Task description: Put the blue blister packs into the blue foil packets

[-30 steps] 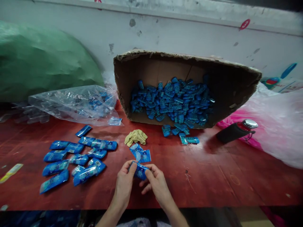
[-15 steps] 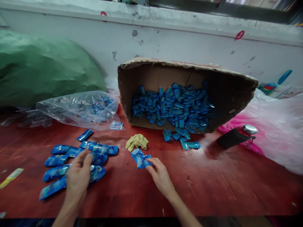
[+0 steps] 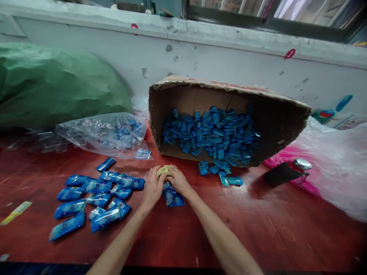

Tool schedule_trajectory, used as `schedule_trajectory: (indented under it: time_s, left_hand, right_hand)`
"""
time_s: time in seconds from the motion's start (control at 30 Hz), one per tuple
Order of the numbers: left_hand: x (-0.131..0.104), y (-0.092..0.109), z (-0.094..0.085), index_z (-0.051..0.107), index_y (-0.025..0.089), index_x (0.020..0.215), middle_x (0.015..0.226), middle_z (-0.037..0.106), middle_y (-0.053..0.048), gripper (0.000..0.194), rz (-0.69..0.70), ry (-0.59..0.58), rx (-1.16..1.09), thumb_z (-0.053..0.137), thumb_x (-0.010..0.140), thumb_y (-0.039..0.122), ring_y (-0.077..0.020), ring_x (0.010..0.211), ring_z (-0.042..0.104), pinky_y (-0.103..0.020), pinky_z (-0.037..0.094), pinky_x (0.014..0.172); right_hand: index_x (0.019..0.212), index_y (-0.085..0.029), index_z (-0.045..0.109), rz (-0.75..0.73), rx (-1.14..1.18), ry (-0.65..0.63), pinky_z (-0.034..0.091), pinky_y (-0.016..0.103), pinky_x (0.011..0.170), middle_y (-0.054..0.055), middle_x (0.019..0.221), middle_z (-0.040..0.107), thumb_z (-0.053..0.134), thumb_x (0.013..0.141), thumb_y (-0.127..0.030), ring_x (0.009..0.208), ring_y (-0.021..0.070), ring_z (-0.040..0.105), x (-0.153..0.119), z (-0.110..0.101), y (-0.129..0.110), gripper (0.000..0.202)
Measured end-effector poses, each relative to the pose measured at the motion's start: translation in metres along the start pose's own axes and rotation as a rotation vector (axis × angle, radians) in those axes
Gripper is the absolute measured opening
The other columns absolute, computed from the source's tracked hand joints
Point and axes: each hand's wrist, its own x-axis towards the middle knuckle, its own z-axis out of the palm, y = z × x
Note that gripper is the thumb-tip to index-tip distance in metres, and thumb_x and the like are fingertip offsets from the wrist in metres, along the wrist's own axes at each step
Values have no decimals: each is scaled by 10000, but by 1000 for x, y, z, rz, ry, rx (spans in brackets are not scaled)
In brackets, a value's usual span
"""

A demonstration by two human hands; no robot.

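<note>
Both my left hand [image 3: 153, 186] and my right hand [image 3: 178, 178] are at a crumpled pale-yellow cloth-like piece [image 3: 163, 170], with fingers curled around it from either side. Its lower part is hidden behind my thumbs and fingers. Just below my right hand lie flat blue printed sachets [image 3: 174, 198] on the red table [image 3: 212, 229]. To the left of my left hand, several filled blue sachets [image 3: 106, 219] are spread out in loose rows.
A cardboard box [image 3: 189, 156] on its side holds many small blue packs [image 3: 212, 133], and a few have spilled in front. A clear plastic bag [image 3: 86, 133] and green sack [image 3: 63, 84] stand left. At right are a black bottle [image 3: 279, 172] and pinkish plastic bags [image 3: 338, 172].
My left hand has moved right from the filled sachets to the yellow piece. My right hand has left the flat sachets and moved up onto it too. A filled sachet now lies on the lower rows.
</note>
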Motion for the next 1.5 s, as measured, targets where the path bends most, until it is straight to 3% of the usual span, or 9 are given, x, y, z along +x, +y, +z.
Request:
schedule_trajectory:
  time_s: [0.1,0.23,0.4,0.6,0.87,0.97,1.1,1.37,1.5]
  left_hand:
    - [-27,-3,0,544,199,1087,1139,569,-97,359,-8,0,-97,494,750,312,-230,1091,486,-368,323,947]
    - [-68,-7,-6,588,212,1010,1077,604,-94,305,-99,0,-114,541,721,297,-246,1050,508,-367,344,918]
    - [-92,-2,-2,602,204,945,950,636,-82,301,-296,21,-248,594,673,332,-220,860,584,-325,428,780]
    - [-88,7,6,507,150,1021,780,612,-34,563,-696,55,-505,697,525,340,-99,456,526,-200,351,360]
    - [-87,4,9,609,113,636,511,581,-5,308,-714,-136,-635,672,549,401,-84,409,480,-186,331,380]
    - [-85,1,12,605,113,599,482,576,-9,311,-708,-146,-637,676,542,411,-90,410,474,-190,334,375]
    - [-80,2,13,602,124,586,458,561,2,325,-671,-135,-600,682,524,432,-94,394,459,-204,357,362]
    - [-72,6,23,584,133,557,392,516,25,399,-693,-162,-598,694,457,504,-91,331,423,-217,362,328]
    - [-69,4,18,617,155,611,405,556,11,397,-684,-218,-522,710,436,499,-132,368,482,-244,395,358]
  right_hand:
    - [1247,-201,431,-38,-44,28,306,342,925,85,1297,442,564,789,-264,1173,225,369,-38,-10,7,481]
    - [1001,-239,625,35,-181,71,353,344,809,76,1086,587,545,805,-222,997,237,473,-82,-6,11,213]
    - [931,-256,650,53,-183,131,342,328,759,60,951,626,502,837,-228,893,209,500,-94,1,6,178]
    - [971,-248,639,92,-25,214,342,311,755,53,911,633,485,844,-214,854,188,526,-102,-10,-13,203]
    - [1036,-196,597,314,772,194,434,258,662,33,899,608,574,733,-233,722,142,540,-102,0,-19,306]
    - [793,-148,632,431,1011,112,397,201,502,-21,629,567,575,716,-294,521,96,477,-96,6,-14,175]
    - [634,-152,562,440,1001,152,312,172,432,-62,493,436,536,743,-316,447,70,372,-95,10,-15,199]
    - [633,-174,515,410,799,352,343,190,523,-29,596,481,451,804,-328,575,106,432,-99,11,-24,239]
    - [629,-171,524,446,1023,333,358,190,509,-44,565,487,581,697,-317,536,99,434,-95,13,-25,170]
